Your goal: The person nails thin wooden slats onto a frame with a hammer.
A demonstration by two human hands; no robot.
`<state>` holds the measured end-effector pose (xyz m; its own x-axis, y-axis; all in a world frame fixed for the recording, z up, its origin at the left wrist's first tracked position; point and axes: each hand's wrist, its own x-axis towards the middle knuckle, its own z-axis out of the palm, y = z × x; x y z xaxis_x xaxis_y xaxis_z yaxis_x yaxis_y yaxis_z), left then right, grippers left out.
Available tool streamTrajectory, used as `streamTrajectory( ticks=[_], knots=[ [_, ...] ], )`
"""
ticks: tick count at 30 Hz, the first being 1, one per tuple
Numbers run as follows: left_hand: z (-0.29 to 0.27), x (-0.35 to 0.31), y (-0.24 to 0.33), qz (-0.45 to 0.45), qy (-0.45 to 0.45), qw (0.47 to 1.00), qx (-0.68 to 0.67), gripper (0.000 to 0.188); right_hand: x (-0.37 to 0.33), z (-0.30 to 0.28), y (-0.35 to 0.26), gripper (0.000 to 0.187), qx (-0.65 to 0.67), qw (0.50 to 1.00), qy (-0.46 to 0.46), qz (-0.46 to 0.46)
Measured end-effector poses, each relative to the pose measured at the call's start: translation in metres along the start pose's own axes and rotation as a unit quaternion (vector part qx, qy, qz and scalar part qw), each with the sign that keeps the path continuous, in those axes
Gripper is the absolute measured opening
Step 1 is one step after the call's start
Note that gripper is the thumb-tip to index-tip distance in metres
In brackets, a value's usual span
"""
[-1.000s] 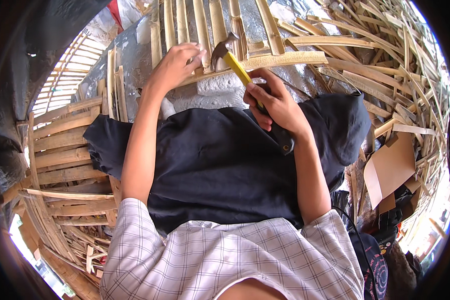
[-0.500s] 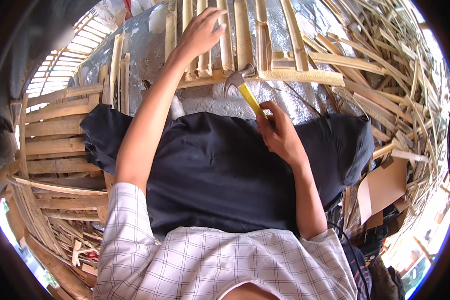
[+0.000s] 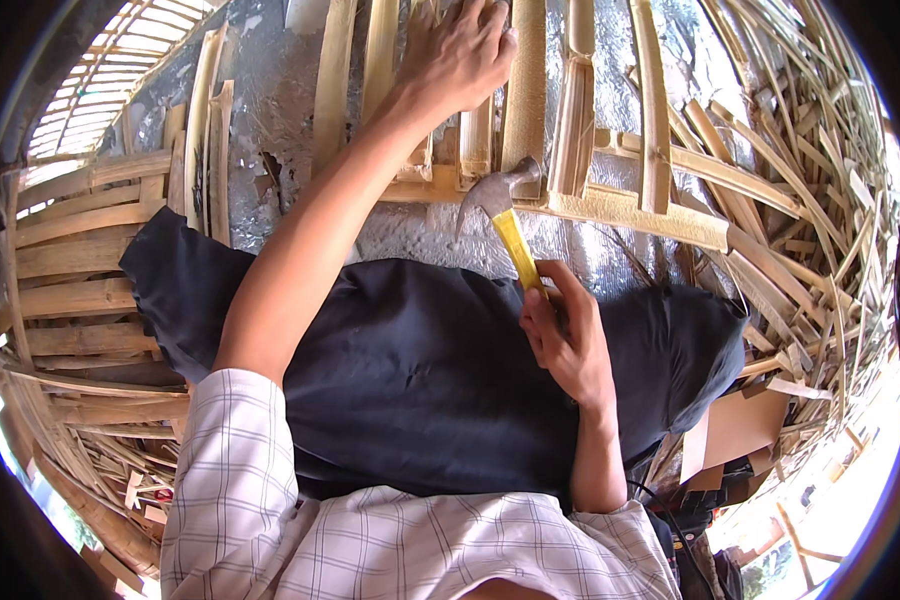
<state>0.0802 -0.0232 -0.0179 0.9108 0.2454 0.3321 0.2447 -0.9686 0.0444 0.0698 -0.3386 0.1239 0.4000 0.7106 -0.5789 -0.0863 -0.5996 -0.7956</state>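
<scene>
My right hand (image 3: 567, 330) is closed round the yellow handle of a claw hammer (image 3: 515, 245). Its metal head lies just over the near crosspiece (image 3: 660, 218) of a bamboo frame. Stretched forward at the top, my left hand (image 3: 455, 55) has its fingers bent down over a bamboo slat (image 3: 476, 140); its fingertips are partly hidden. Several split bamboo slats run away from me, their near ends on the crosspiece. A wider slat (image 3: 523, 100) lies right of my left hand, and a hollow-faced one (image 3: 573, 130) farther right.
Dark cloth (image 3: 420, 370) covers my lap. At left stands a slatted bamboo piece (image 3: 75, 257); loose bamboo strips (image 3: 820, 170) pile up at right. A cardboard box (image 3: 740, 425) sits at lower right. Grey, shiny sheeting (image 3: 260, 110) lies beneath the frame.
The view has shifted, so the frame appears lower and larger. My left hand, earlier spread above the slats, now bends its fingers over one. My right hand keeps the hammer by the crosspiece.
</scene>
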Motion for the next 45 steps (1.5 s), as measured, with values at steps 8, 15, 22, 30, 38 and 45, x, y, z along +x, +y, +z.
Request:
streamTrajectory(
  ticks=[8,15,22,30,38,45],
  knots=[
    [-0.022,0.010,0.010,-0.169,-0.054,0.980,-0.094,0.065,0.003,0.000,0.001,0.024,0.009,1.000,-0.013,-0.004],
    [-0.022,0.006,0.009,-0.156,-0.021,0.985,-0.065,0.062,0.004,0.005,0.005,0.020,0.006,1.000,-0.010,-0.015],
    [-0.027,0.005,0.012,-0.166,-0.009,0.982,-0.085,0.061,0.006,0.013,0.002,0.018,-0.008,1.000,-0.004,0.003],
    [-0.029,0.005,0.012,-0.162,-0.007,0.984,-0.078,0.060,0.007,0.018,0.005,0.022,-0.014,1.000,0.004,-0.008],
    [-0.027,0.005,0.012,-0.171,-0.007,0.983,-0.070,0.060,0.007,0.024,0.007,0.023,0.018,1.000,0.000,0.008],
    [-0.030,0.005,0.012,-0.165,-0.011,0.983,-0.076,0.060,0.006,0.032,0.006,0.026,0.062,0.998,-0.003,0.024]
  ],
)
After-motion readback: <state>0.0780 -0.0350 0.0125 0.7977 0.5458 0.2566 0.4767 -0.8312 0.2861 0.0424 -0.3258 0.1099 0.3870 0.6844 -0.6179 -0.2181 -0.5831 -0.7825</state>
